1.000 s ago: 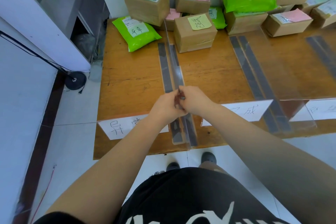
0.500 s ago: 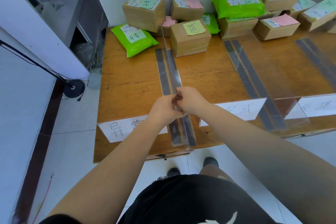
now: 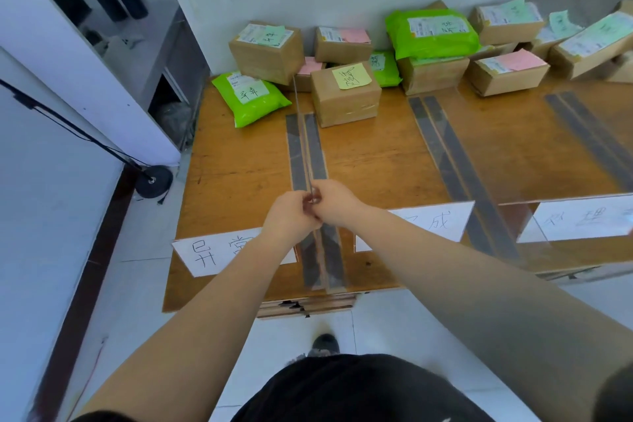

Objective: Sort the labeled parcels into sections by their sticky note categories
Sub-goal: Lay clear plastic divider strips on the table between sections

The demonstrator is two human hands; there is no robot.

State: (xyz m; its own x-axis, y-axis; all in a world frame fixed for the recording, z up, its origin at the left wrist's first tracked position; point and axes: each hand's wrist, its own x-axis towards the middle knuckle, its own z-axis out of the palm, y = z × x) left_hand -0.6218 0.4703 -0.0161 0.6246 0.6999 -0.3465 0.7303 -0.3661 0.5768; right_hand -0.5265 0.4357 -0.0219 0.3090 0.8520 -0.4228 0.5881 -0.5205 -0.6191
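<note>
Several labeled parcels are piled along the table's far edge. Among them are a cardboard box with a yellow note (image 3: 346, 92), a green bag with a white note (image 3: 250, 98), a box with a green note (image 3: 267, 51), a box with a pink note (image 3: 342, 43) and a large green bag (image 3: 431, 32) lying on a box. My left hand (image 3: 291, 216) and my right hand (image 3: 335, 204) meet at the top edge of a clear upright divider (image 3: 303, 137) and pinch it from both sides. The fingertips hide the exact grip.
The wooden table (image 3: 239, 181) has paper section labels at its front edge: left (image 3: 209, 253), middle (image 3: 438, 221), right (image 3: 582, 219). Dark tape strips (image 3: 445, 154) and a second clear divider (image 3: 513, 164) mark other sections. More boxes (image 3: 507, 70) sit far right. A lamp base (image 3: 154, 180) stands on the floor at left.
Both hands stay pinched together on the divider's top edge. Only the view has shifted slightly; the parcels have not moved.
</note>
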